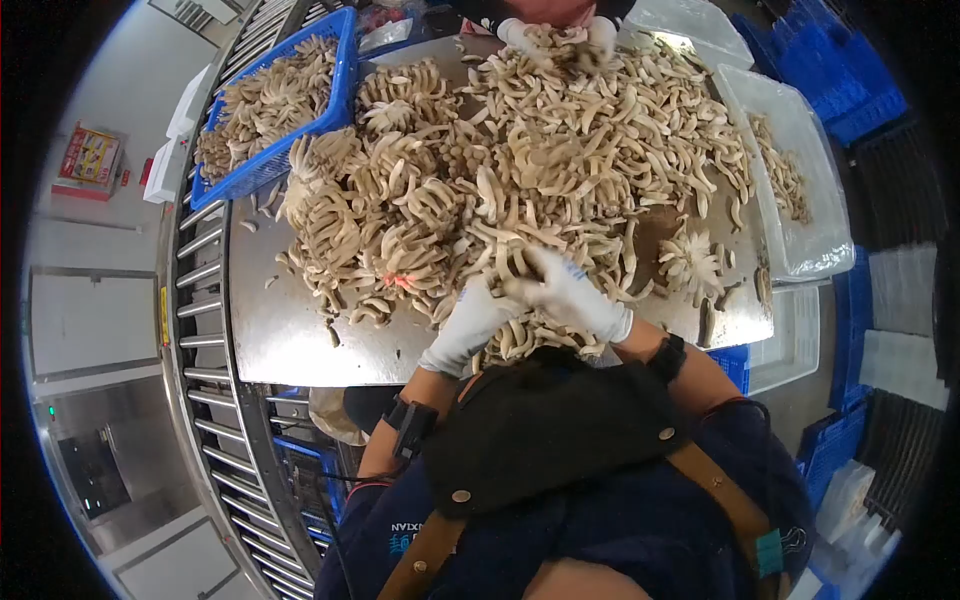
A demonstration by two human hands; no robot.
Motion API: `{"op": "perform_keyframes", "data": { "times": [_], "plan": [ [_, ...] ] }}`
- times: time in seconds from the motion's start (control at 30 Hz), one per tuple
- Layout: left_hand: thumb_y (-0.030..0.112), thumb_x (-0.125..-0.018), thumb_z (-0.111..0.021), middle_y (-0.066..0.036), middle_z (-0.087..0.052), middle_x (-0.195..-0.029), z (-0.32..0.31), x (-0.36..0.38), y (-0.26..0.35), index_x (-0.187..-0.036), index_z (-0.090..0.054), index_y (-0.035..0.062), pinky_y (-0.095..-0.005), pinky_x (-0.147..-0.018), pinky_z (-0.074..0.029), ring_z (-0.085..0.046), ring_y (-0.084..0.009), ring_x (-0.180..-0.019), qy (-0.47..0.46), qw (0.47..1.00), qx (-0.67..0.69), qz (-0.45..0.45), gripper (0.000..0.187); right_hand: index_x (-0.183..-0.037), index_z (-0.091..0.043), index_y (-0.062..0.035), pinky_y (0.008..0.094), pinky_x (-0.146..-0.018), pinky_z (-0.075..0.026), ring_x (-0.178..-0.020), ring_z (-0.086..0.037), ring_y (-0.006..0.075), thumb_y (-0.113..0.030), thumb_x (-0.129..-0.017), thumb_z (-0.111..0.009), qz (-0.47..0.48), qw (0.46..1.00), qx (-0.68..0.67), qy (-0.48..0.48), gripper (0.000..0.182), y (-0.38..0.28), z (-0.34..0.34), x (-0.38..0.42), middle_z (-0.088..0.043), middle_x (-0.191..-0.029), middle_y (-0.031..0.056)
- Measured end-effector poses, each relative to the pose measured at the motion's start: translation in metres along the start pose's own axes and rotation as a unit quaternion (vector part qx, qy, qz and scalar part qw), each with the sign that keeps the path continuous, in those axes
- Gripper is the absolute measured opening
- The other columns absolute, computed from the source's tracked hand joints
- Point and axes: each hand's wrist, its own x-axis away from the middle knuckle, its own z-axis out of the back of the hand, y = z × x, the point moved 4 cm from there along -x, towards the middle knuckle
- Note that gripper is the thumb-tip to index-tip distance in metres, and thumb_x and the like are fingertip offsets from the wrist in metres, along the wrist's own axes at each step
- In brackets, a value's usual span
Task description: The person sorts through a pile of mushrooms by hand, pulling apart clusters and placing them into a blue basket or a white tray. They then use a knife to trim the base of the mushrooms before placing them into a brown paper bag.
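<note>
Both my hands wear white gloves and meet at the near edge of a large pile of long, pale brown mushrooms [590, 165]. Fingers of my left hand [472, 318] are curled in against a few mushrooms [512, 265] between the hands. My right hand [578, 298] is slightly smeared by motion, its fingers bent over the same mushrooms. Loose mushrooms [530, 338] lie just below the hands, by my apron. Whole clusters [345, 215] are heaped on the left of the pile, and a single splayed cluster [690, 262] rests to the right.
The metal table [300, 345] bears the pile. A blue basket [335, 125] of clusters stands at the left on a roller conveyor [205, 375]. A clear-lined bin [815, 235] holding mushrooms is at the right. Across the table, another person's gloved hands [560, 45] handle mushrooms.
</note>
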Motion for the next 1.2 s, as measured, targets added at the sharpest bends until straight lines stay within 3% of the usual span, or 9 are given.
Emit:
{"op": "perform_keyframes", "data": {
  "times": [0.1, 0.23, 0.37, 0.47, 0.57, 0.7, 0.83, 0.9, 1.2],
  "plan": [
    [0.008, -0.082, -0.069, -0.007, -0.066, -0.103, 0.011, 0.004, 0.006, -0.113, -0.061, -0.0029, -0.0298, -0.081, -0.051, -0.063, -0.0156, -0.089, 0.047, 0.971, 0.214, 0.093, 0.034, -0.106, -0.053, 0.0044, 0.0319, -0.086, -0.048, -0.097, -0.056, 0.0144, -0.024, -0.086, -0.068, -0.098, 0.902, -0.411, 0.092, 0.038, -0.001, 0.017, 0.002, -0.059, -0.100, 0.0051],
    [0.010, -0.087, -0.065, -0.010, -0.065, -0.103, -0.001, 0.004, 0.016, -0.117, -0.059, -0.0051, -0.0268, -0.084, -0.049, -0.062, -0.0145, -0.097, 0.013, 0.995, -0.080, -0.060, 0.034, -0.117, -0.049, 0.0031, 0.0269, -0.087, -0.045, -0.095, -0.052, 0.0139, -0.012, -0.085, -0.069, -0.070, 0.969, -0.233, -0.041, 0.040, -0.014, -0.010, 0.003, -0.052, -0.100, 0.0036],
    [0.008, -0.084, -0.070, -0.010, -0.064, -0.116, 0.007, 0.011, 0.018, -0.128, -0.052, 0.0002, -0.0306, -0.092, -0.049, -0.061, -0.0170, -0.105, 0.025, 0.983, 0.165, 0.083, 0.048, -0.114, -0.046, -0.0006, 0.0254, -0.085, -0.043, -0.092, -0.050, 0.0131, -0.010, -0.086, -0.066, -0.060, 0.944, -0.323, 0.017, 0.036, 0.001, 0.007, -0.002, -0.049, -0.102, 0.0034],
    [0.002, -0.086, -0.066, -0.008, -0.060, -0.118, -0.007, 0.002, 0.015, -0.135, -0.046, 0.0004, -0.0267, -0.091, -0.049, -0.058, -0.0120, -0.107, -0.037, 0.989, -0.120, -0.080, 0.053, -0.121, -0.049, -0.0021, 0.0253, -0.087, -0.044, -0.097, -0.054, 0.0131, -0.006, -0.087, -0.062, -0.115, 0.881, -0.454, -0.070, 0.037, -0.017, -0.016, 0.002, -0.056, -0.107, 0.0043],
    [0.001, -0.087, -0.064, -0.006, -0.059, -0.115, -0.011, 0.011, 0.023, -0.140, -0.040, 0.0004, -0.0250, -0.091, -0.048, -0.057, -0.0103, -0.107, -0.044, 0.984, 0.170, -0.036, 0.058, -0.133, -0.039, 0.0029, 0.0287, -0.097, -0.045, -0.111, -0.056, 0.0172, -0.009, -0.085, -0.069, -0.037, 0.862, -0.505, -0.013, 0.058, -0.007, 0.015, -0.005, -0.055, -0.126, 0.0095],
    [0.001, -0.092, -0.055, -0.003, -0.060, -0.111, -0.008, 0.003, 0.012, -0.144, -0.038, 0.0017, -0.0228, -0.087, -0.048, -0.059, -0.0100, -0.095, -0.059, 0.997, -0.024, -0.049, 0.054, -0.139, -0.035, 0.0023, 0.0283, -0.098, -0.045, -0.116, -0.056, 0.0167, -0.005, -0.083, -0.067, -0.066, 0.905, -0.418, -0.032, 0.065, -0.008, 0.007, -0.006, -0.056, -0.126, 0.0093],
    [0.008, -0.093, -0.054, -0.011, -0.060, -0.121, 0.007, 0.000, 0.025, -0.144, -0.035, -0.0017, -0.0283, -0.091, -0.048, -0.058, -0.0152, -0.108, 0.055, 0.985, 0.155, -0.058, 0.056, -0.149, -0.017, 0.0007, 0.0299, -0.099, -0.044, -0.118, -0.054, 0.0172, -0.007, -0.083, -0.069, -0.061, 0.875, -0.480, 0.027, 0.084, -0.005, 0.023, -0.011, -0.057, -0.123, 0.0089],
    [0.007, -0.092, -0.052, -0.013, -0.059, -0.123, -0.004, -0.010, 0.021, -0.145, -0.033, -0.0017, -0.0300, -0.092, -0.048, -0.058, -0.0191, -0.111, 0.059, 0.990, -0.049, -0.122, 0.058, -0.152, -0.009, -0.0002, 0.0303, -0.097, -0.046, -0.114, -0.055, 0.0179, -0.002, -0.082, -0.067, -0.073, 0.931, -0.357, -0.031, 0.091, -0.002, 0.000, -0.010, -0.053, -0.125, 0.0105],
    [0.004, -0.086, -0.060, -0.007, -0.062, -0.111, -0.001, -0.033, 0.032, -0.138, -0.044, -0.0004, -0.0259, -0.090, -0.045, -0.057, -0.0134, -0.098, 0.108, 0.986, -0.055, -0.111, 0.054, -0.153, -0.014, -0.0068, 0.0336, -0.107, -0.037, -0.127, -0.044, 0.0234, 0.007, -0.086, -0.057, 0.014, 0.829, -0.533, 0.171, 0.080, 0.021, 0.013, -0.023, -0.033, -0.149, 0.0144]
  ]
}}
